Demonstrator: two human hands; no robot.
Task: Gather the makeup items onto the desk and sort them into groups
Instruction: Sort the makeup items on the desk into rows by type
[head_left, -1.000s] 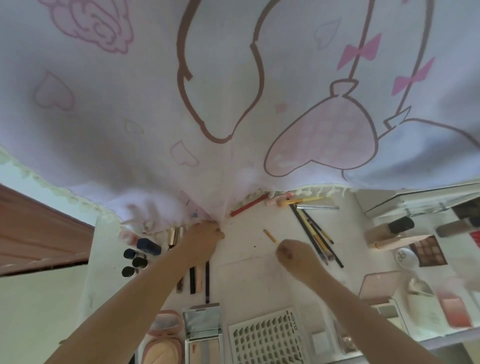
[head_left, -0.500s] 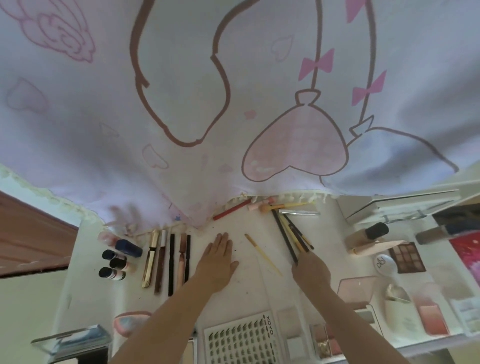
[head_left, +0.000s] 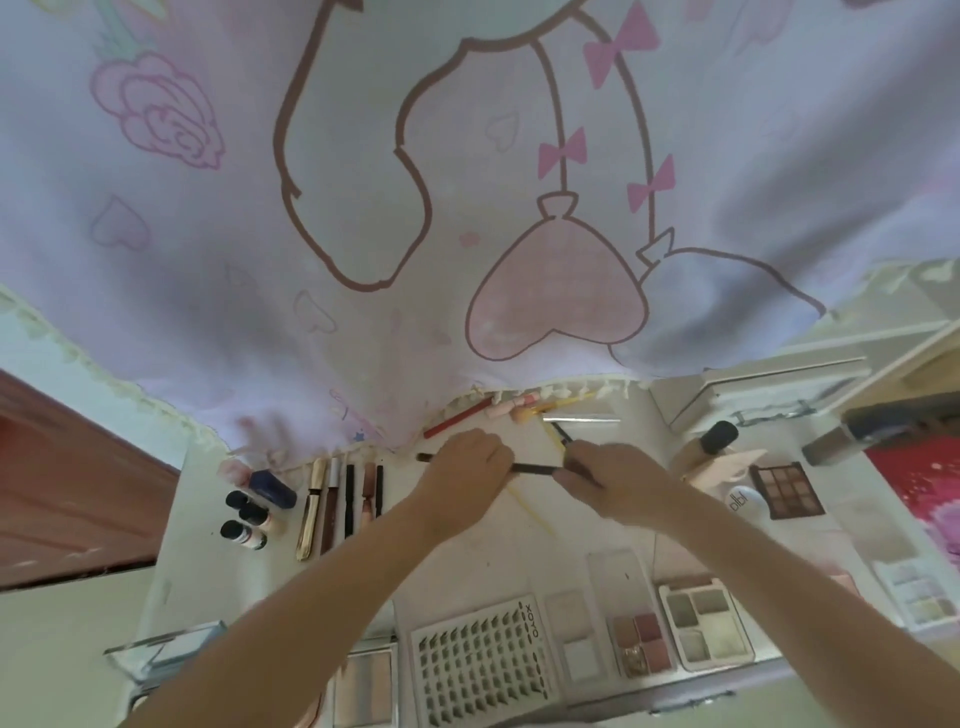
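My left hand (head_left: 462, 475) and my right hand (head_left: 605, 475) meet over the middle of the white desk (head_left: 519, 561). Both grip one long black pencil (head_left: 535, 468), held level between them, its left tip poking out past my left hand. Out of my right hand's top stick another dark pencil tip (head_left: 560, 432) and a yellow stick. A yellow pencil (head_left: 527, 506) lies on the desk under the hands. To the left lies a row of slim tubes and pens (head_left: 343, 499), side by side. Small dark-capped bottles (head_left: 244, 519) stand beside them.
A printed cloth (head_left: 467, 208) hangs over the desk's back edge, above a red pencil (head_left: 457, 420) and a silver tube (head_left: 582, 417). A lash tray (head_left: 478, 660) and palettes (head_left: 706, 631) line the front edge. A foundation bottle (head_left: 706, 447) and brown eyeshadow palette (head_left: 784, 488) lie right.
My left hand was flat on the desk half a second ago; now it has risen and curled round a black pencil. My right hand has lifted pencils from the pile towards it.
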